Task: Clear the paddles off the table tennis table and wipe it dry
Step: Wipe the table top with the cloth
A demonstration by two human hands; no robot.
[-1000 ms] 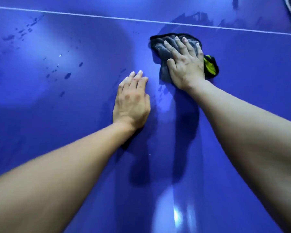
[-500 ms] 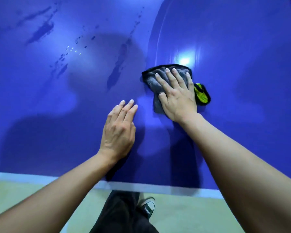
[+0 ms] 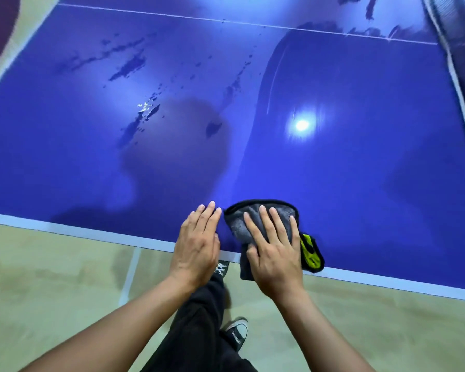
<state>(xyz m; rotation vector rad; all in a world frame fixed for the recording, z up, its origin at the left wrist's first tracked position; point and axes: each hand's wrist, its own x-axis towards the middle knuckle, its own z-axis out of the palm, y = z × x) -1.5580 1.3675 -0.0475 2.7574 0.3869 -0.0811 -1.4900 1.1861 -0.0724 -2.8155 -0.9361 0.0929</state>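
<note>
The right hand (image 3: 275,253) lies flat, fingers straight, pressing the grey cloth (image 3: 235,222) on the near edge of the table (image 3: 360,183). The left hand (image 3: 196,248) rests flat beside it, holding nothing. The water (image 3: 142,114) lies farther in and to the left, in dark shiny streaks. I see no paddles.

- Table tennis table (image 3: 360,170): one was seen.
- Cloth (image 3: 242,218): one.
- Hands: two, left hand (image 3: 196,248) and right hand (image 3: 274,256).
- Shoe (image 3: 236,334): one was plainly visible.
- Water patches (image 3: 129,65): several, too scattered to count.
</note>
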